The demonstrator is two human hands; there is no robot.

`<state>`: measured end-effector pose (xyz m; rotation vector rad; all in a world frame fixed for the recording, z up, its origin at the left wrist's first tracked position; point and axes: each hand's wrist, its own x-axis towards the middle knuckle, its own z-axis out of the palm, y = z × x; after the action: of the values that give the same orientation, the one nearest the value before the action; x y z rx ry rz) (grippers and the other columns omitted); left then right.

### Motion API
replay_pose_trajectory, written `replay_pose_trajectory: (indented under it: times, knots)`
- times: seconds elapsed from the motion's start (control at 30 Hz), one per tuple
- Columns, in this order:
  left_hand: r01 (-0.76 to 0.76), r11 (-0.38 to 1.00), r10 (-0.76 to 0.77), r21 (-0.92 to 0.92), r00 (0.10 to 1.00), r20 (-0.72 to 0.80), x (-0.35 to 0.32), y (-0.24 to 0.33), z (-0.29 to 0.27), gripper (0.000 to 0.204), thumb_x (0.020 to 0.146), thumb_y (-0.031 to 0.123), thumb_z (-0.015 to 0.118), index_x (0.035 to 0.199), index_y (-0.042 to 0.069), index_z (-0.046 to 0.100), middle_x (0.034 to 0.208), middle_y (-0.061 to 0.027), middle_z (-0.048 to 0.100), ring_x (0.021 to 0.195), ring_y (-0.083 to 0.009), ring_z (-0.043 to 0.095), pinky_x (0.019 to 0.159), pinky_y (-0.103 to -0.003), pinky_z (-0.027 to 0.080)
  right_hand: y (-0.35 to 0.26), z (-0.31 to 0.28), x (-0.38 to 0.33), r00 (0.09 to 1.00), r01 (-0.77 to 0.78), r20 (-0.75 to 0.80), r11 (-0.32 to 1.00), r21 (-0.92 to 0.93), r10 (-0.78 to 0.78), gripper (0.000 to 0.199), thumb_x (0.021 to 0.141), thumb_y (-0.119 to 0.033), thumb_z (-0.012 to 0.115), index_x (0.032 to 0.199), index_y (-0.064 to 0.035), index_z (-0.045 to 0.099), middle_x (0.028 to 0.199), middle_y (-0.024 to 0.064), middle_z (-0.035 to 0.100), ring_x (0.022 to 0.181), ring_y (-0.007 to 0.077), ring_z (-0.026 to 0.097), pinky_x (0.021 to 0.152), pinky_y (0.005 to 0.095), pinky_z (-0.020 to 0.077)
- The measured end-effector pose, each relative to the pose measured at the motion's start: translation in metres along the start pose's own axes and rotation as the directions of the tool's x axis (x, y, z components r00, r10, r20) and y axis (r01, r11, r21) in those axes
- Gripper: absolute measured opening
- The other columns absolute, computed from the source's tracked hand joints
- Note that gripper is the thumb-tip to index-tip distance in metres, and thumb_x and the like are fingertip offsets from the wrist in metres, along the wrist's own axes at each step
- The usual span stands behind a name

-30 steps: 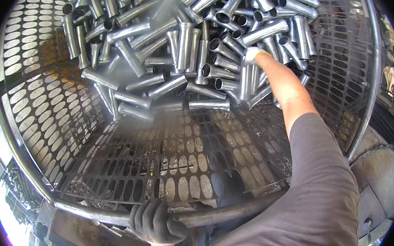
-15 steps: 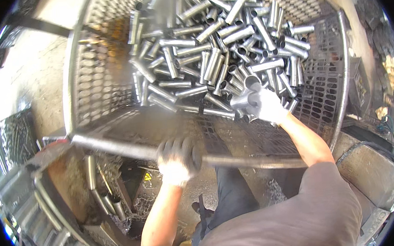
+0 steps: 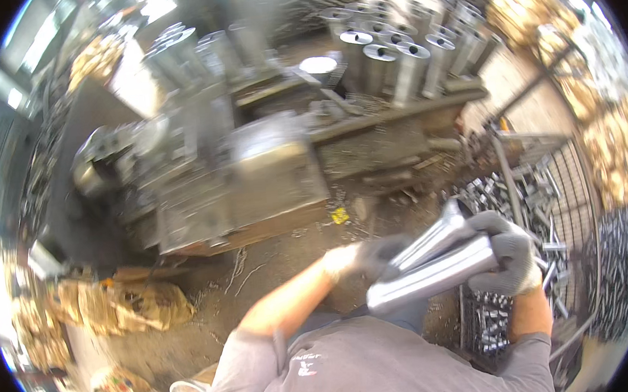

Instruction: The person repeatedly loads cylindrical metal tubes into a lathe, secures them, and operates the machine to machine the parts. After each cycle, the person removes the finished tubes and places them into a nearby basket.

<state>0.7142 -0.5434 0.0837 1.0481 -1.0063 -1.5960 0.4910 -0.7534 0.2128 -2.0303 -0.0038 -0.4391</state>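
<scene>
Two shiny metal tubes lie side by side in front of my chest. The nearer tube [image 3: 433,275] slants slightly, and the farther tube [image 3: 433,239] has a wider, dark open mouth at its upper end. My gloved right hand [image 3: 509,253] is wrapped round the right-hand ends of both. At the lower left end of the farther tube, my gloved left hand [image 3: 380,256] is closed on it, its fingers partly hidden and blurred. Both gloves are dark grey over the fingers.
A mesh basket [image 3: 578,188] of short metal tubes stands to my right. Ahead is a blurred machine with a boxy metal housing [image 3: 274,162]. Several upright flared tubes [image 3: 410,53] stand on a bench [image 3: 397,118]. Sacks [image 3: 126,306] lie at left on the littered floor.
I have turned from the basket, which is now at my right. My left hand has left the basket's rim and now grips a tube. My right hand has brought the tubes out of the pile.
</scene>
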Motion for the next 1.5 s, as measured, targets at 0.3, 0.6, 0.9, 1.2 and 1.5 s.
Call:
replay_pose_trajectory:
  times: [0.3, 0.6, 0.9, 1.2, 1.5]
  knots:
    - [0.455, 0.837, 0.388, 0.302, -0.106, -0.916, -0.417, -0.005, 0.024, 0.045, 0.072, 0.009, 0.093, 0.115, 0.003, 0.078, 0.109, -0.0146, 0.077, 0.097, -0.0273, 0.076, 0.087, -0.037, 0.060, -0.085, 0.276, 0.232, 0.909, 0.338, 0.243, 0.940, 0.044, -0.338, 0.028, 0.074, -0.005, 0.090, 0.074, -0.0023, 0.062, 0.114, 0.0179, 0.074, 0.082, 0.0291, 0.075, 0.071, 0.0342, 0.0595]
    - [0.681, 0.497, 0.741, 0.537, -0.012, -0.671, -0.451, 0.086, -0.099, 0.056, 0.073, 0.013, 0.097, 0.120, 0.001, 0.070, 0.107, -0.0175, 0.076, 0.094, -0.0329, 0.078, 0.085, -0.038, 0.062, -0.085, 0.375, 0.327, 0.751, 0.521, 0.582, 0.821, -0.232, -0.312, 0.020, 0.081, -0.026, 0.083, 0.091, -0.0108, 0.074, 0.113, 0.0115, 0.070, 0.084, 0.0368, 0.075, 0.071, 0.0477, 0.0610]
    - [0.494, 0.568, 0.667, 0.658, 0.193, -0.720, -0.438, 0.099, -0.187, 0.065, 0.067, 0.017, 0.097, 0.126, 0.008, 0.071, 0.121, -0.0150, 0.075, 0.106, -0.0381, 0.075, 0.091, -0.045, 0.062, -0.150, 0.382, 0.480, 0.783, 0.203, 0.609, 0.977, -0.062, -0.124, 0.031, 0.092, -0.023, 0.080, 0.117, -0.0044, 0.077, 0.105, 0.0158, 0.079, 0.088, 0.0232, 0.078, 0.082, 0.0386, 0.0617]
    - [0.292, 0.659, 0.668, 0.693, 0.195, -0.718, -0.500, 0.104, -0.188, 0.107, 0.070, 0.021, 0.097, 0.161, 0.004, 0.043, 0.154, -0.0271, 0.055, 0.129, -0.0411, 0.067, 0.104, -0.046, 0.059, -0.071, 0.515, 0.606, 0.463, -0.207, 0.560, 0.698, -0.685, 0.687, 0.073, 0.088, -0.035, 0.085, 0.153, -0.0118, 0.061, 0.132, 0.0130, 0.076, 0.113, 0.0293, 0.073, 0.099, 0.0380, 0.0571]
    - [0.970, -0.050, 0.676, 0.238, 0.208, -0.707, -0.579, 0.153, -0.361, 0.105, 0.068, 0.037, 0.084, 0.159, 0.001, 0.045, 0.162, -0.0232, 0.048, 0.158, -0.0403, 0.035, 0.133, -0.054, 0.020, -0.146, 0.481, 0.618, 0.679, 0.513, -0.344, 0.755, -0.409, -0.648, 0.049, 0.093, -0.012, 0.072, 0.142, -0.0056, 0.069, 0.115, 0.0185, 0.079, 0.101, 0.0234, 0.076, 0.096, 0.0365, 0.0608]
